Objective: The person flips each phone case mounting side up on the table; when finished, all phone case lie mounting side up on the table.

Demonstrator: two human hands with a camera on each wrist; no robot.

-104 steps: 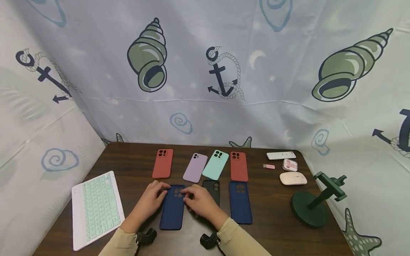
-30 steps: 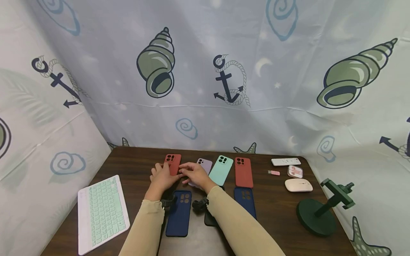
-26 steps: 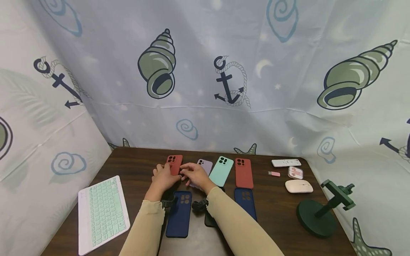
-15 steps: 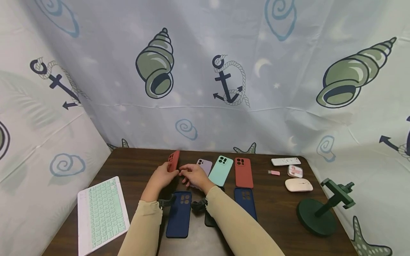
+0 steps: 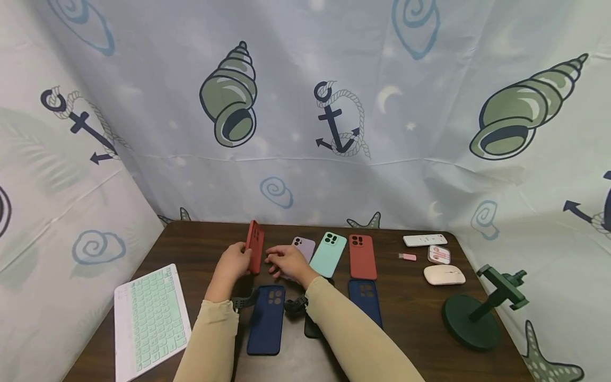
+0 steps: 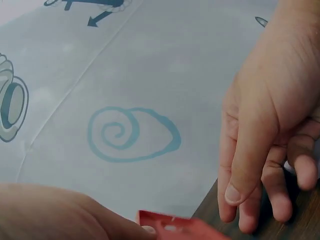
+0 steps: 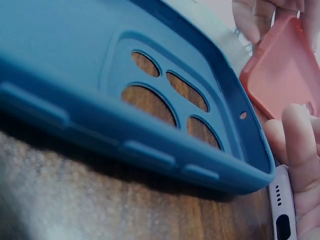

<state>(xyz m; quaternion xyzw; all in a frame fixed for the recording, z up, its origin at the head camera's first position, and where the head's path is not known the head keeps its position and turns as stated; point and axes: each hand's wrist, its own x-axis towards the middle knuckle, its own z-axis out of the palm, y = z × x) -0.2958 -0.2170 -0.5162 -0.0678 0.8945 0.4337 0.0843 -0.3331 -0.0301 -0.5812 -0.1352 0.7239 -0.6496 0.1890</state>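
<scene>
A red phone case [image 5: 255,248] stands tipped up on its long side at the back left, its camera cutouts toward the far end. My left hand [image 5: 234,261] grips it by its near left part, and its pale inner side shows in the right wrist view. Just right of it, my right hand [image 5: 291,261] hovers with relaxed fingers, holding nothing, partly over a purple phone case [image 5: 304,246]. Close below both wrists lies a dark blue phone case [image 5: 266,321], whose inside and camera holes fill much of the right wrist view.
Right of my hands lie a mint phone case [image 5: 328,254], another red case [image 5: 363,257], another blue case [image 5: 365,302] and a mostly hidden black case [image 5: 312,329]. A keyboard [image 5: 153,321] is left; a mouse [image 5: 444,275], remote [image 5: 425,240] and green stand [image 5: 471,321] are right.
Both hands have moved from the near blue case to the far left red case. My left hand has gripped the red case and tilted it up from lying flat onto its side.
</scene>
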